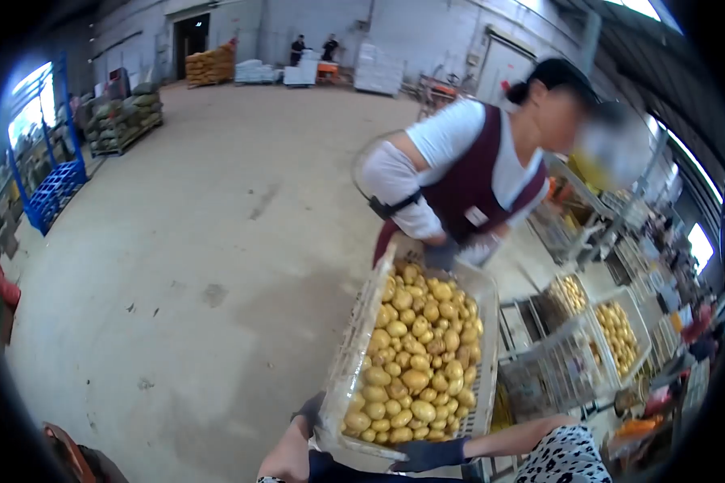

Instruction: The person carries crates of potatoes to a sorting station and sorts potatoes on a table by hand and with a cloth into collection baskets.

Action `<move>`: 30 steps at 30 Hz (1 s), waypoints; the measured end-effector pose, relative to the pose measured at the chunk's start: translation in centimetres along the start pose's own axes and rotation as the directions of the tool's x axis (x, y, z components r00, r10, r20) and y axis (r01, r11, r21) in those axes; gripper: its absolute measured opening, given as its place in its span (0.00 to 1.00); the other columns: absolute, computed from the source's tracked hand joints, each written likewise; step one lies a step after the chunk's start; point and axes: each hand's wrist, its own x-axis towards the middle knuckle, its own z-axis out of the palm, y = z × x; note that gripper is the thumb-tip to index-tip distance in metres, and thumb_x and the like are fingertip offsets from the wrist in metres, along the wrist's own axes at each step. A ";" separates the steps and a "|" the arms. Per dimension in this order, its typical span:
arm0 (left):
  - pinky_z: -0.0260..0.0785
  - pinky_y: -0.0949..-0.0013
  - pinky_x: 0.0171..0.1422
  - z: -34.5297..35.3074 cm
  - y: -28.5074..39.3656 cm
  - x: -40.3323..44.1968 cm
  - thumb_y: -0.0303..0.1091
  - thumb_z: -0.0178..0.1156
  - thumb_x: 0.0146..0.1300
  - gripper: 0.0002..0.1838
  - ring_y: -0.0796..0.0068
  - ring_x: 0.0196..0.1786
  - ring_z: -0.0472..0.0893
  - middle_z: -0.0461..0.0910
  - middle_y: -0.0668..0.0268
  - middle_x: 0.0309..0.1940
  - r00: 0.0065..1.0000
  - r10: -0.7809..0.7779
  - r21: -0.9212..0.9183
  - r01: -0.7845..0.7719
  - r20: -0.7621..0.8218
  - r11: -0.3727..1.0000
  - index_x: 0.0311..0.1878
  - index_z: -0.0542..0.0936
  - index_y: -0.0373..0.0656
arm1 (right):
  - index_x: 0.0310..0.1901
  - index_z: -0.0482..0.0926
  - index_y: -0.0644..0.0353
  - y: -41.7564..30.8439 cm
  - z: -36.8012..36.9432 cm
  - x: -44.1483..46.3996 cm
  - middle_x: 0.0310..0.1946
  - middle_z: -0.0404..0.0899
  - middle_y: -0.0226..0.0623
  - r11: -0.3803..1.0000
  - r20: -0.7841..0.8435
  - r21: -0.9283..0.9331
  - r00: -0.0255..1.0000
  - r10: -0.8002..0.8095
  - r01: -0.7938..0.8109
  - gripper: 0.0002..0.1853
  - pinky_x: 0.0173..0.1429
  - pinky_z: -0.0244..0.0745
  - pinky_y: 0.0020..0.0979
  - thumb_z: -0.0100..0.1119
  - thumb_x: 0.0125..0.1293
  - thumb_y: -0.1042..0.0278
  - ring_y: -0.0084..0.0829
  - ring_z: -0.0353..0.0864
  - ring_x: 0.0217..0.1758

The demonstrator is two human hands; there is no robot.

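A white plastic crate (353, 342) full of yellow potatoes (417, 362) is in front of me, tilted in view. My left hand (308, 410), in a dark glove, grips the crate at its near left corner, fingers partly hidden by the wall. Also gloved, my right hand (431, 456) holds the near end of the same crate, its fingers along the rim. At the far end a co-worker (491, 161) in a maroon apron leans over, with a gloved hand (440, 254) on the crate's far rim.
To the right stand more crates of potatoes (620, 334) beside a metal frame (514, 326). A blue rack (55, 189) and a pallet of filled sacks (127, 121) are at the left. Stacks of sacks (211, 66) line the back wall, where two people stand.
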 end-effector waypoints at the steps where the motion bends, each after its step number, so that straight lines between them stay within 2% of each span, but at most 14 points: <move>1: 0.69 0.65 0.60 -0.2 0.1 1.4 0.47 0.52 0.66 0.25 0.69 0.54 0.76 0.77 0.62 0.54 0.988 -0.114 0.011 0.116 -0.103 0.993 0.60 0.73 0.40 | 0.47 0.74 0.65 3.7 1.5 2.0 0.38 0.81 0.49 0.997 -0.005 0.056 0.999 -0.050 0.050 0.30 0.46 0.74 0.38 0.51 0.64 0.40 0.41 0.80 0.41; 2: 0.69 0.65 0.60 -0.6 1.3 1.9 0.47 0.52 0.66 0.25 0.69 0.54 0.76 0.77 0.62 0.54 0.988 -0.102 0.001 0.103 -0.117 0.995 0.60 0.73 0.40 | 0.44 0.76 0.62 6.6 2.6 4.0 0.35 0.81 0.45 0.988 -0.010 0.116 0.995 -0.100 0.101 0.31 0.44 0.74 0.38 0.51 0.64 0.36 0.38 0.80 0.40; 3: 0.69 0.63 0.58 -1.6 3.6 1.1 0.49 0.52 0.65 0.26 0.66 0.54 0.76 0.76 0.61 0.55 0.990 -0.092 0.418 0.128 -0.104 0.899 0.61 0.73 0.43 | 0.41 0.78 0.60 6.2 2.4 4.5 0.31 0.80 0.41 0.981 -0.152 0.094 0.977 -0.152 0.167 0.28 0.42 0.74 0.35 0.52 0.65 0.38 0.33 0.79 0.36; 4: 0.69 0.62 0.56 -2.7 4.9 0.1 0.51 0.52 0.65 0.27 0.64 0.54 0.77 0.75 0.61 0.57 0.990 -0.110 0.760 0.136 -0.085 0.635 0.62 0.72 0.45 | 0.41 0.78 0.60 6.8 2.4 5.6 0.31 0.80 0.41 0.979 -0.143 0.107 0.977 -0.159 0.175 0.28 0.42 0.74 0.35 0.52 0.65 0.38 0.33 0.79 0.36; 6: 0.66 0.56 0.58 -6.8 -0.8 4.4 0.56 0.49 0.65 0.29 0.59 0.57 0.75 0.72 0.61 0.61 0.975 -0.219 0.721 0.178 -0.038 0.670 0.64 0.70 0.50 | 0.39 0.79 0.59 9.4 2.4 7.7 0.32 0.81 0.39 0.941 -0.144 0.260 0.972 -0.185 0.217 0.26 0.43 0.74 0.34 0.54 0.64 0.39 0.31 0.79 0.36; 7: 0.65 0.52 0.59 -7.2 -2.2 5.4 0.57 0.47 0.65 0.31 0.58 0.60 0.72 0.70 0.61 0.63 0.955 -0.284 0.514 0.287 -0.086 0.808 0.65 0.69 0.49 | 0.40 0.79 0.58 2.2 -3.9 4.5 0.34 0.82 0.37 0.967 0.116 0.173 0.979 0.167 -0.185 0.23 0.45 0.74 0.34 0.55 0.64 0.41 0.31 0.80 0.39; 10: 0.59 0.56 0.66 -11.9 -11.1 14.1 0.59 0.43 0.67 0.33 0.64 0.67 0.67 0.66 0.60 0.67 0.966 -0.239 0.056 0.245 -0.097 0.968 0.66 0.68 0.47 | 0.40 0.79 0.57 10.8 -2.6 9.0 0.34 0.82 0.37 0.977 0.013 0.197 0.996 -0.091 0.087 0.22 0.44 0.75 0.34 0.56 0.63 0.43 0.32 0.81 0.38; 14: 0.57 0.62 0.69 -1.7 6.1 8.3 0.52 0.37 0.70 0.28 0.64 0.68 0.67 0.66 0.58 0.67 0.897 -0.330 0.572 0.442 -0.294 0.691 0.64 0.70 0.46 | 0.41 0.78 0.57 17.2 -3.7 11.7 0.33 0.82 0.39 0.965 -0.049 0.248 0.996 -0.079 0.088 0.21 0.42 0.75 0.35 0.57 0.62 0.45 0.34 0.81 0.37; 16: 0.56 0.62 0.70 -2.0 4.6 10.3 0.50 0.35 0.71 0.27 0.63 0.68 0.66 0.66 0.57 0.67 0.877 -0.443 0.667 0.445 -0.187 0.598 0.63 0.71 0.46 | 0.42 0.78 0.57 18.6 -5.3 12.0 0.33 0.82 0.40 0.955 -0.085 0.287 0.995 -0.049 0.072 0.20 0.41 0.75 0.36 0.57 0.62 0.47 0.35 0.81 0.36; 20: 0.59 0.63 0.59 -3.4 6.5 17.8 0.47 0.41 0.67 0.20 0.66 0.54 0.69 0.71 0.60 0.53 0.871 -0.374 0.491 0.489 -0.318 0.721 0.51 0.76 0.47 | 0.43 0.78 0.56 20.9 -9.6 13.0 0.32 0.82 0.42 0.943 -0.256 0.323 0.967 0.002 0.084 0.19 0.38 0.75 0.37 0.58 0.60 0.49 0.37 0.81 0.35; 24: 0.64 0.65 0.43 -4.6 9.0 28.3 0.44 0.47 0.64 0.14 0.71 0.35 0.73 0.77 0.64 0.36 0.885 -0.379 0.397 0.461 -0.270 0.794 0.39 0.79 0.48 | 0.51 0.77 0.56 22.5 -16.6 14.0 0.34 0.83 0.41 0.877 -0.183 0.474 0.966 0.183 -0.076 0.24 0.43 0.75 0.36 0.57 0.60 0.46 0.38 0.81 0.35; 26: 0.66 0.66 0.35 -2.4 11.3 33.8 0.42 0.50 0.62 0.13 0.73 0.26 0.75 0.80 0.66 0.27 0.900 -0.364 0.392 0.434 -0.241 0.811 0.32 0.81 0.49 | 0.54 0.75 0.54 27.1 -20.2 13.7 0.36 0.83 0.41 0.852 -0.129 0.519 0.980 0.148 -0.060 0.27 0.45 0.75 0.34 0.58 0.60 0.44 0.36 0.81 0.37; 27: 0.66 0.66 0.36 -0.8 13.5 35.4 0.42 0.50 0.62 0.12 0.73 0.27 0.75 0.81 0.66 0.28 0.903 -0.362 0.409 0.429 -0.233 0.805 0.33 0.81 0.49 | 0.55 0.75 0.54 28.3 -21.0 13.6 0.37 0.83 0.41 0.878 -0.274 0.475 0.939 0.207 -0.056 0.27 0.46 0.75 0.34 0.59 0.59 0.45 0.35 0.81 0.38; 30: 0.66 0.65 0.36 3.5 18.6 41.4 0.43 0.53 0.61 0.13 0.73 0.28 0.75 0.80 0.66 0.27 0.869 -0.464 0.323 0.494 -0.170 0.807 0.36 0.82 0.47 | 0.54 0.75 0.54 30.3 -26.7 12.4 0.37 0.83 0.41 0.811 -0.247 0.544 0.882 0.402 -0.217 0.27 0.46 0.75 0.34 0.59 0.59 0.45 0.35 0.80 0.38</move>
